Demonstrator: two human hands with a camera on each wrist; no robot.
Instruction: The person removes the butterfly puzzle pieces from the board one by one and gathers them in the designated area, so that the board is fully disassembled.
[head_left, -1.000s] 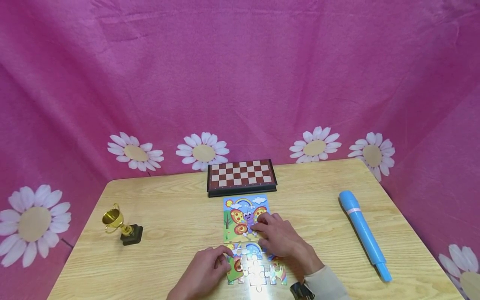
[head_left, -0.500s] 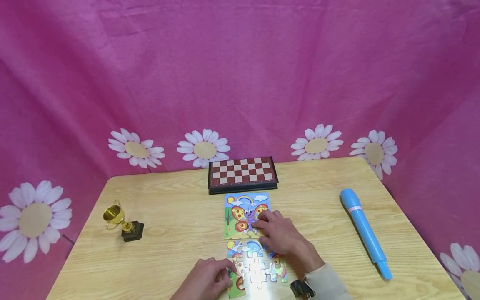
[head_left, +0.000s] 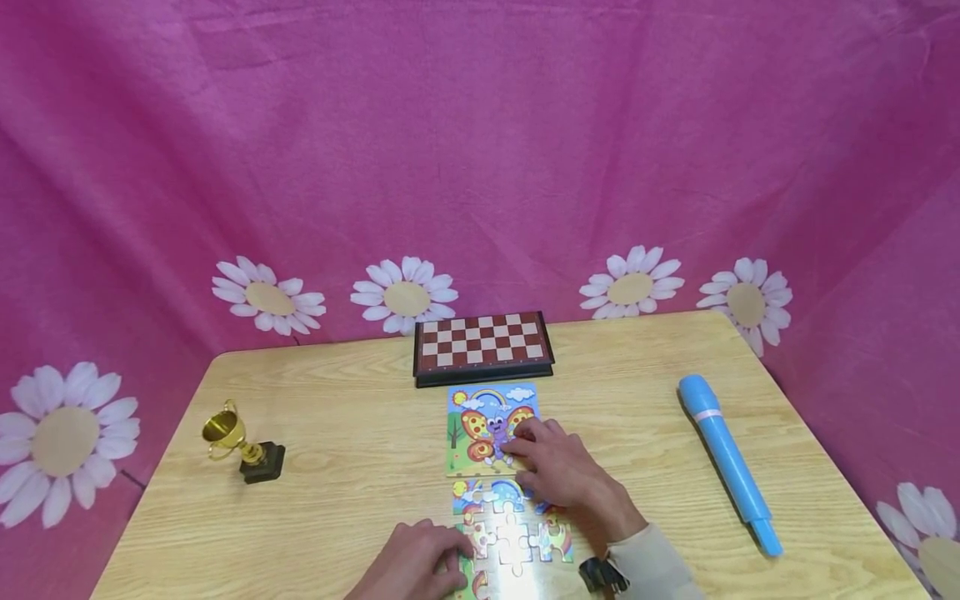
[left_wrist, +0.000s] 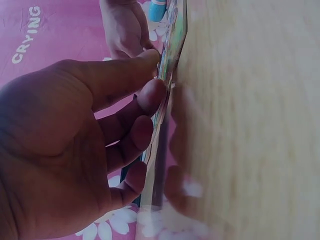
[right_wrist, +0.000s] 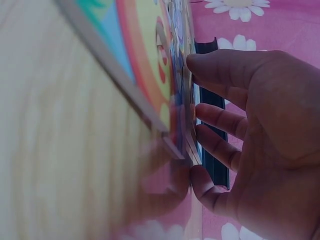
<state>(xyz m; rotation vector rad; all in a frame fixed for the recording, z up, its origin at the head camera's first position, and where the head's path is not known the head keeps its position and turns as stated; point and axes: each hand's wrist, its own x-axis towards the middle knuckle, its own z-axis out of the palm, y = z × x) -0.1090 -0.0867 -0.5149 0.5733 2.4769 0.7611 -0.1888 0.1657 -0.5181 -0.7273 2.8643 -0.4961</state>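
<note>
Loose jigsaw pieces (head_left: 514, 546) lie partly joined on the table. At their lower left, my left hand (head_left: 416, 562) pinches a green puzzle piece (head_left: 467, 575) between thumb and forefinger, close to the table. In the left wrist view the left hand's (left_wrist: 65, 135) other fingers hang curved beside the pieces. Behind the pieces lies a butterfly picture board (head_left: 465, 433). My right hand (head_left: 566, 471) rests its fingertips on that board's lower right and covers part of some pieces. From the side in the right wrist view, the right hand (right_wrist: 265, 130) has its fingers spread and loosely bent.
A folded checkered chessboard case (head_left: 483, 346) sits behind the picture board. On the left stands a gold trophy cup (head_left: 243, 450) with a dark base. A blue microphone-shaped stick (head_left: 727, 462) lies at the right. Pink flowered cloth (head_left: 480, 167) hangs around the table.
My left hand has drawn the green puzzle piece toward the near edge, off the pieces it overlapped. My right hand stays on the board. The view has shifted slightly.
</note>
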